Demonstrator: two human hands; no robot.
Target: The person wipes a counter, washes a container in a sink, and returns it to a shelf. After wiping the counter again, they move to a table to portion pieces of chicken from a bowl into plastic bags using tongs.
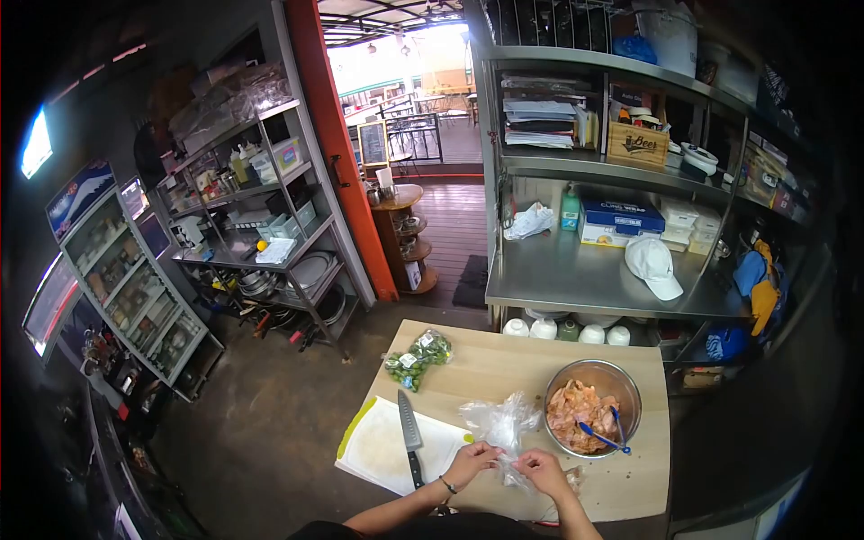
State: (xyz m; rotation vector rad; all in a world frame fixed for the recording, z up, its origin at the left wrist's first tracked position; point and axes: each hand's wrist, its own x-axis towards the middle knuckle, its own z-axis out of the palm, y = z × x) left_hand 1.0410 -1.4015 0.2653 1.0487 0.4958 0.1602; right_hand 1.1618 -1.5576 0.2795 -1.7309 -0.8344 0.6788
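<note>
Both my hands pinch a crumpled clear plastic bag (pixel 502 421) over the near part of the wooden table. My left hand (pixel 477 462) closes on its left side, a dark bracelet at the wrist. On the right side of the plastic, my right hand (pixel 538 470) is also closed. To the left lies a white cutting board (pixel 369 447) with green edges, and a chef's knife (pixel 409 432) rests along it, its black handle toward me. A metal bowl (pixel 637 396) of seasoned raw meat (pixel 576 409) stands to the right, with blue-tipped tongs (pixel 605 438) in it.
Bags of green produce (pixel 418 358) sit at the table's (pixel 486 346) far left. Behind it is a steel counter (pixel 558 274) with a white cap (pixel 654 268) and a cling wrap box (pixel 621 220). Shelving (pixel 310 229) stands left of an open doorway (pixel 441 207).
</note>
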